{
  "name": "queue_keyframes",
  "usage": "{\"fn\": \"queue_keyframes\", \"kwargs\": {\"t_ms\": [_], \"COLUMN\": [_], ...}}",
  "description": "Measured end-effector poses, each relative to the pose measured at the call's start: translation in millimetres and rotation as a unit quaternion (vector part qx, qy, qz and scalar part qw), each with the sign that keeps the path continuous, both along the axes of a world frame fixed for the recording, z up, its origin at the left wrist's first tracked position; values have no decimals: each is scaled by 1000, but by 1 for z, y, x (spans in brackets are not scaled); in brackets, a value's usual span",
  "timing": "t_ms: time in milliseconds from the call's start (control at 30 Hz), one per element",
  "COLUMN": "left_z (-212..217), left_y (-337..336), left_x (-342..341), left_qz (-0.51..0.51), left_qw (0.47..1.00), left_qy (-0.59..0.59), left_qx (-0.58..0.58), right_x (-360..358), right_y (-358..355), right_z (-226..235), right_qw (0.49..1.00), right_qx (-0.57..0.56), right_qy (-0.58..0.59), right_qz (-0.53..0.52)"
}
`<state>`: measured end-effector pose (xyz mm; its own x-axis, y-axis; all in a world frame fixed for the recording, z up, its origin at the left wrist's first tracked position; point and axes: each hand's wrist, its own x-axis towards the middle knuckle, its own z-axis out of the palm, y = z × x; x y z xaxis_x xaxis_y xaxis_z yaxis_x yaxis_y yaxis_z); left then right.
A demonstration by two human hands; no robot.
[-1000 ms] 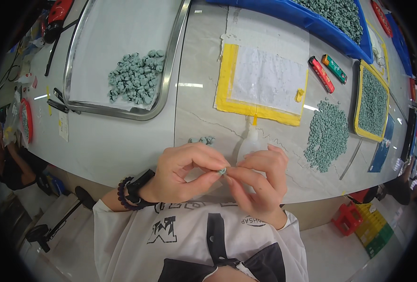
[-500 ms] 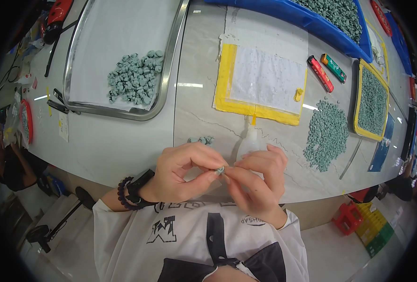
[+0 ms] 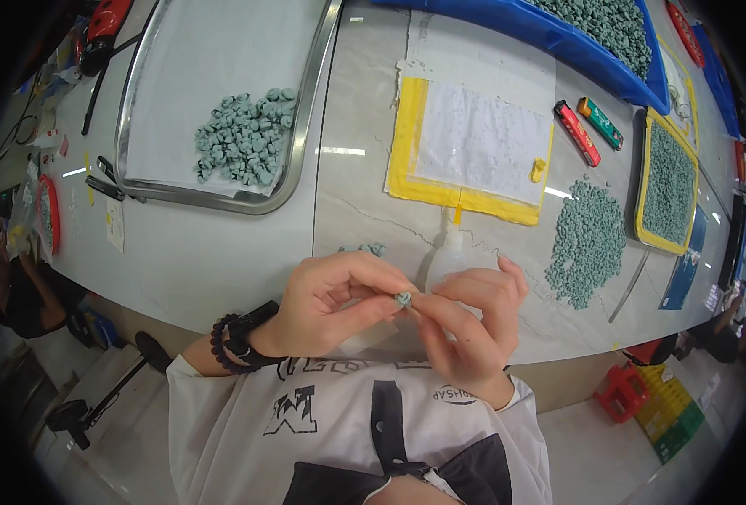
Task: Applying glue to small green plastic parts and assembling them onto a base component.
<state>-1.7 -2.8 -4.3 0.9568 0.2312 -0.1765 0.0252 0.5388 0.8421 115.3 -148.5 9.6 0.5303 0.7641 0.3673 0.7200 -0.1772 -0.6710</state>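
My left hand is closed, with a small grey-green moulded piece pinched at its thumb and forefinger tips. My right hand meets it from the other side, its thumb and forefinger pressed against the same piece. The other right fingers are loosely curled. Just beyond the right hand stands a white squeeze bottle with a yellow nozzle, its lower part hidden. A few similar grey-green pieces lie on the table beyond the left hand, partly covered by it.
At the far left, a metal tray holds a heap of grey-green pieces. A yellow-edged board lies ahead. To the right are a pile of smaller bits, a yellow-rimmed tray, a blue bin and red and green slim cases.
Both hands have shifted slightly to the right. The piece has turned between the fingertips and shows more of its surface. My right fingers have lifted a little.
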Motion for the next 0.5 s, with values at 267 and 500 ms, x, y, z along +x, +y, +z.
{"fn": "queue_keyframes", "kwargs": {"t_ms": [267,500], "left_z": [1,1], "left_y": [2,1], "left_x": [0,0], "left_qz": [-8,-2], "left_qw": [1000,998], "left_qy": [4,-1], "left_qx": [28,63], "right_x": [0,-2], "right_y": [0,0], "right_z": [-1,-2], "right_qw": [1000,1000], "right_qx": [8,9], "right_qy": [17,12], "right_qz": [0,-2]}}
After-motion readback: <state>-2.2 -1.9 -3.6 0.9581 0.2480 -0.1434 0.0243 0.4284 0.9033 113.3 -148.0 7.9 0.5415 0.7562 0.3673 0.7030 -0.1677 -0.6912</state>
